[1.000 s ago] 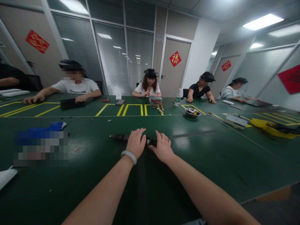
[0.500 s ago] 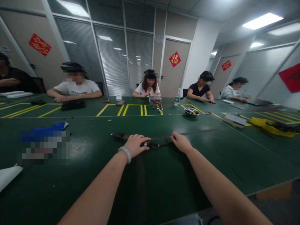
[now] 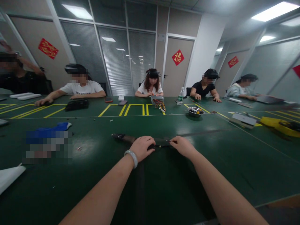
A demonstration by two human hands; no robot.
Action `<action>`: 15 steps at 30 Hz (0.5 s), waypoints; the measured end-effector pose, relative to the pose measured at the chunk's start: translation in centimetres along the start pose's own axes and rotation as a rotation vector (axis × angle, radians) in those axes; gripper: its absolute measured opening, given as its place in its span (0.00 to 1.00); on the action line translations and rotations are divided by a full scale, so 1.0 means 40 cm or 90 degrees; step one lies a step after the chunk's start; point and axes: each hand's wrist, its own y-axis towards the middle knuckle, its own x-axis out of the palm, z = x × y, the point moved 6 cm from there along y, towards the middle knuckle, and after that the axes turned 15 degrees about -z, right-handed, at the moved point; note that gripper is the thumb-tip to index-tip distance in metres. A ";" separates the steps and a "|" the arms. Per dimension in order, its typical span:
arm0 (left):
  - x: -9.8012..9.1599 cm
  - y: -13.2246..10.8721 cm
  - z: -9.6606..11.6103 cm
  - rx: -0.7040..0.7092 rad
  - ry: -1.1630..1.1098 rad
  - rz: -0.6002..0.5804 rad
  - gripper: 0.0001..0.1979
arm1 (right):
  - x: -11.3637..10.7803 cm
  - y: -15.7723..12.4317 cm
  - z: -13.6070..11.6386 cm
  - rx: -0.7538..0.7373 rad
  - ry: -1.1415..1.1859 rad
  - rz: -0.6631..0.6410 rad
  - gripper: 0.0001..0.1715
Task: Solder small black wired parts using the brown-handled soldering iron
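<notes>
A long, slim black object lies across the green table in front of me; I cannot make out its exact kind. Its left end is narrow with a shiny tip. My left hand, with a pale bangle at the wrist, is curled over its right part and hides much of it. To the right of those fingers a thin black strip runs toward my right hand. My right thumb and forefinger pinch the small dark end of it.
On the left lie a blue item and a white sheet. Farther off are a metal bowl with small parts, a bottle, a grey box with coloured wires, and a yellow thing. Several people sit across the table.
My left hand has slid rightward along the black object, closer to my right hand, which still pinches. Across the table, a person at left has stretched an arm out to a dark item.
</notes>
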 end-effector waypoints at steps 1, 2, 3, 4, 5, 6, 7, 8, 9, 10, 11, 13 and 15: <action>0.001 0.002 0.003 -0.003 0.002 0.003 0.09 | -0.001 -0.004 -0.015 -0.018 -0.003 0.003 0.14; 0.001 0.004 0.004 -0.006 0.004 0.006 0.09 | -0.001 -0.009 -0.032 -0.034 -0.003 0.009 0.13; 0.001 0.005 0.005 -0.009 0.004 0.009 0.08 | 0.003 -0.012 -0.048 -0.042 0.001 0.014 0.12; 0.001 0.006 0.005 -0.011 0.004 0.010 0.08 | 0.008 -0.015 -0.063 -0.041 0.008 0.019 0.11; 0.002 0.007 0.006 -0.010 0.004 0.009 0.07 | 0.015 -0.017 -0.076 -0.035 0.015 0.025 0.10; 0.003 0.008 0.005 -0.007 0.002 0.007 0.07 | 0.023 -0.019 -0.087 -0.027 0.021 0.035 0.09; 0.003 0.009 0.005 -0.004 -0.001 0.005 0.07 | 0.029 -0.020 -0.095 -0.019 0.024 0.050 0.08; 0.004 0.010 0.004 0.000 -0.005 0.002 0.06 | 0.034 -0.020 -0.101 -0.012 0.028 0.066 0.07; 0.005 0.011 0.002 0.002 -0.010 0.000 0.06 | 0.037 -0.020 -0.104 -0.008 0.034 0.083 0.06; 0.005 0.011 0.001 0.005 -0.016 -0.002 0.06 | 0.039 -0.020 -0.104 -0.005 0.044 0.097 0.06; 0.005 0.011 -0.001 0.008 -0.022 -0.003 0.06 | 0.040 -0.019 -0.102 0.000 0.056 0.106 0.07; 0.004 0.011 -0.004 0.013 -0.033 -0.001 0.06 | 0.040 -0.018 -0.099 -0.001 0.064 0.117 0.06; 0.003 0.009 -0.005 0.019 -0.040 0.002 0.06 | 0.039 -0.017 -0.107 -0.032 0.034 0.122 0.03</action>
